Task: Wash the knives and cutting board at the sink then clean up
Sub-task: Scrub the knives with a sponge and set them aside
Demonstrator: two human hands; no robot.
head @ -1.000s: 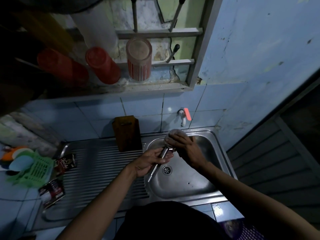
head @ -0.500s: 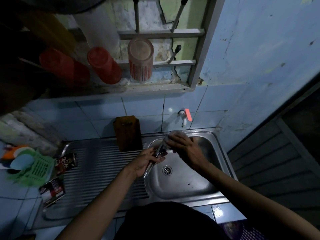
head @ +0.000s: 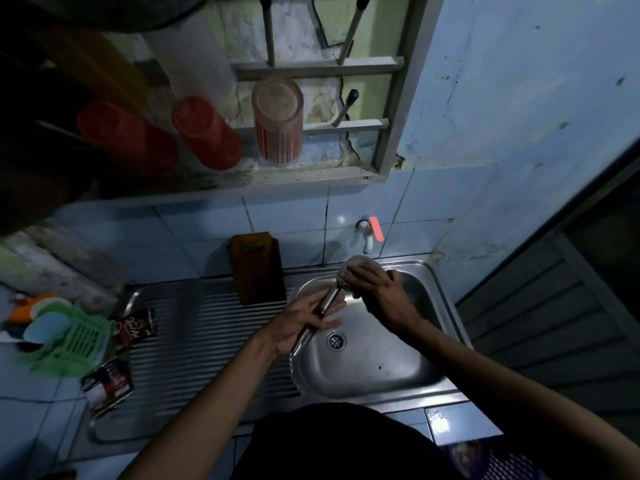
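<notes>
Both hands work over the sink (head: 429, 282), centre frame: left hand (head: 300, 323) holds a knife (head: 320, 313), right hand (head: 372, 287) grips a sponge (head: 353, 265) against it. Cutting board (head: 258, 268) leans upright behind.

A small, dim home kitchen. A stainless steel sink (head: 433, 282) with a ribbed drainboard (head: 207, 334) sits against pale blue wall tiles (head: 287, 213), under a wall tap (head: 367, 237) with a red handle. Upturned plastic cups (head: 277, 123) stand on a ledge above, and a green plastic basket (head: 74, 344) rests on the tiled surface (head: 27, 403) to the left.
</notes>
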